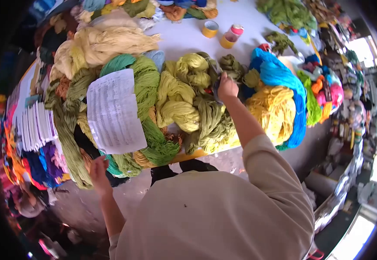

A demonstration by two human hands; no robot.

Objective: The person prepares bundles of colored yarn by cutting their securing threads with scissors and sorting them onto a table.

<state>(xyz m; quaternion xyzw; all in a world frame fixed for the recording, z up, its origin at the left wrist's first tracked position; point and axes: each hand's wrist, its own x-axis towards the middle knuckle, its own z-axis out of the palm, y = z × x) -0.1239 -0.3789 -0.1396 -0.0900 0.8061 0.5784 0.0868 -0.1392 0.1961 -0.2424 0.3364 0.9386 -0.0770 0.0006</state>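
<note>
Skeins of yarn lie heaped along the table's near side. My right hand (228, 88) is closed among olive skeins (209, 113); what its fingers grip is too small to make out. To its right are a golden yellow skein (275, 110) and a bright blue skein (283, 80). Near the front left edge, my left hand (99, 173) is raised beside a long olive-brown skein (65, 141), its fingers blurred. A printed paper sheet (115, 113) rests on green yarn (147, 86), above and right of my left hand.
A pink-topped container (231, 36) and a yellow tape roll (210, 29) stand on the white table (179, 39). Cream yarn (110, 43) lies at the back left. Stacked white sheets (39, 125) are at far left; more colourful yarn (325, 93) is piled at right.
</note>
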